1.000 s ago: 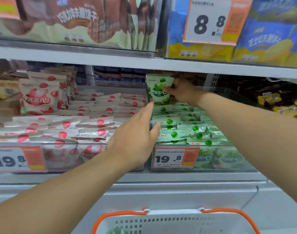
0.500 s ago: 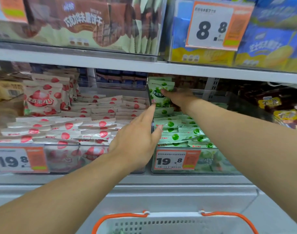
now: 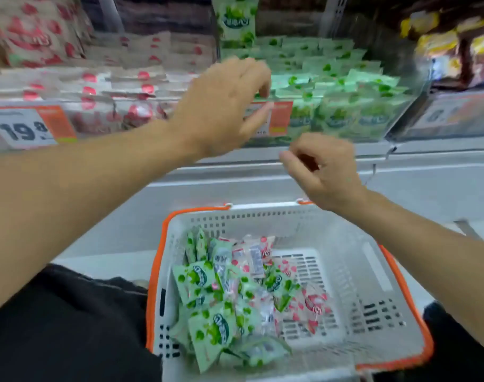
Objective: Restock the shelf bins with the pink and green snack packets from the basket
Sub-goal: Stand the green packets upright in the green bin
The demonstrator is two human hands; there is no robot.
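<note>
Head view: left hand and right hand, loosely curled, hold nothing above the basket of packets.

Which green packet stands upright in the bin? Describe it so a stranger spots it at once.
Start at the shelf bin full of green packets, right of the pink bin. Look to its back left corner. There one green packet stands upright, face forward, while its neighbours all lie flat in rows.
</note>
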